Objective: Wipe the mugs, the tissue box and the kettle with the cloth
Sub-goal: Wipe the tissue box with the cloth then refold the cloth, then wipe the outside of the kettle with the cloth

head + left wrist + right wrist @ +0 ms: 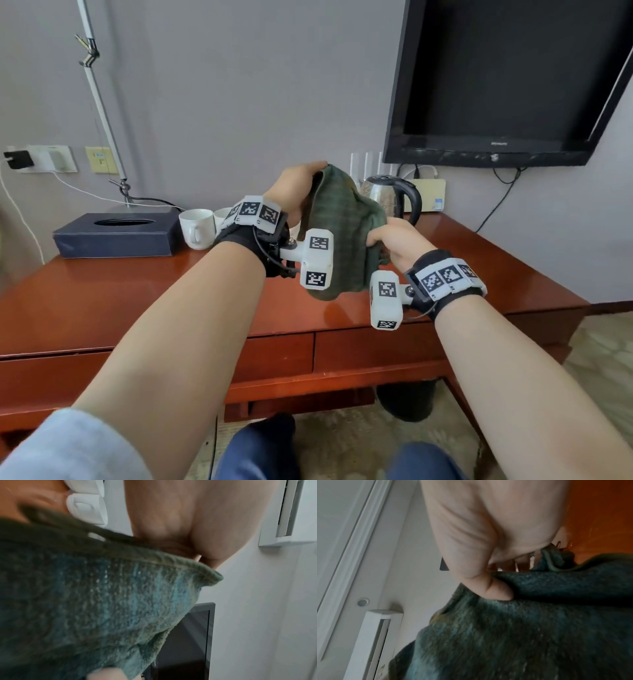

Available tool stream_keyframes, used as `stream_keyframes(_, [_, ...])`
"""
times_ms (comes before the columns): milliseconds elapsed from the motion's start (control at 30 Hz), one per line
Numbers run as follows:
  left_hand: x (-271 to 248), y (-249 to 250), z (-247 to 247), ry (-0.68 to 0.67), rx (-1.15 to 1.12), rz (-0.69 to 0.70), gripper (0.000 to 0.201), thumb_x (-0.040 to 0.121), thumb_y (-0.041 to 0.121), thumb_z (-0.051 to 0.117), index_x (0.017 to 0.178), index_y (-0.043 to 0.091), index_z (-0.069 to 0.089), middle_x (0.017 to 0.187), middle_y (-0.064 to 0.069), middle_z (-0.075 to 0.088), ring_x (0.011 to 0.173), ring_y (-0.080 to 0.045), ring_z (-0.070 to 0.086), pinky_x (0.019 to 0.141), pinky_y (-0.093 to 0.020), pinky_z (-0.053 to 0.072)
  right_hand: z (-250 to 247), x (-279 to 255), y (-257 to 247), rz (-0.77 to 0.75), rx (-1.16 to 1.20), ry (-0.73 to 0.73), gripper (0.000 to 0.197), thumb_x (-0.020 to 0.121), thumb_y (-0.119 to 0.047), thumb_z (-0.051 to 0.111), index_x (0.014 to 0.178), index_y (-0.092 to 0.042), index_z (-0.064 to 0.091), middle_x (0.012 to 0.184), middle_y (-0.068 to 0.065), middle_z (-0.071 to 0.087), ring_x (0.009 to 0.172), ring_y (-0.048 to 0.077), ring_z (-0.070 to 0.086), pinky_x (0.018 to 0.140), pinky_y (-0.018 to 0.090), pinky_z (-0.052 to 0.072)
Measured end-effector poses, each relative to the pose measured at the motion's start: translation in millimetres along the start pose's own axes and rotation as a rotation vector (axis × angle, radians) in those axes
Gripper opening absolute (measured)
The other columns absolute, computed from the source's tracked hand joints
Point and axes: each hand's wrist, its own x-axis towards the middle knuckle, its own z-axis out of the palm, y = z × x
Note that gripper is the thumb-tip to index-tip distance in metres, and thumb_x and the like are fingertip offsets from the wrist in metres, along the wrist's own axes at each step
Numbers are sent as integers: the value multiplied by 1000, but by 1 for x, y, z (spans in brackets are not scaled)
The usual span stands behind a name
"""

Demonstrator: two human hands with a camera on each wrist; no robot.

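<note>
Both hands hold the green cloth (pixel 342 233) in the air above the red-brown desk (pixel 137 308): the left hand (pixel 298 192) grips its upper edge with fingers curled over the hem, and the right hand (pixel 397 240) pinches a lower fold, thumb pressed into the pile as the right wrist view shows. The cloth hangs slack between them, its loose tail drooping below the left wrist, clear of the desk. The kettle (pixel 390 198) stands just beyond the right hand, partly hidden behind the cloth; the two white mugs (pixel 198 226) sit just beyond the left wrist, and the dark tissue box (pixel 116 234) lies farther out to the left of that hand. Nothing seems to be wiped at this moment; the cloth looks as though it is being gathered or refolded. The main risk, I judge, is the dangling tail: swung toward the mugs, it could catch a handle and tip one. A loose bundle would also wipe poorly on the kettle's rounded body and might snag its handle.
</note>
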Motion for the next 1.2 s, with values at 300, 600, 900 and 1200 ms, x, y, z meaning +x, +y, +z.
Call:
stream_keyframes(300, [39,5,21,-39,63,14,19,95,16,50,79,9,57,86,-14,54,84,-24,54,76,-39,44,-16,1,-11,-118,187,-308,46,82,-16,63,125,-2,57,118,15,65,104,25,65,90,35,52])
stream_keyframes(600, [64,-20,28,30,259,154,21,100,32,51,98,12,55,93,-1,61,84,-15,57,81,-30,46,-32,9,-34,-42,416,-137,48,93,-27,60,129,3,53,124,22,58,108,34,61,94,48,51])
stream_keyframes(900, [55,-28,42,-344,375,224,12,84,9,73,86,14,62,85,-1,64,81,-18,60,83,-32,53,-38,11,-37,9,558,-164,36,102,-34,41,108,-5,62,92,14,72,82,24,72,70,35,59])
stream_keyframes(1200, [63,-15,43,-148,710,371,6,88,5,68,83,3,72,70,4,63,61,-3,55,58,-11,45,-56,33,-16,-111,-171,367,20,89,-20,66,106,-14,57,95,-2,56,96,17,56,76,28,44])
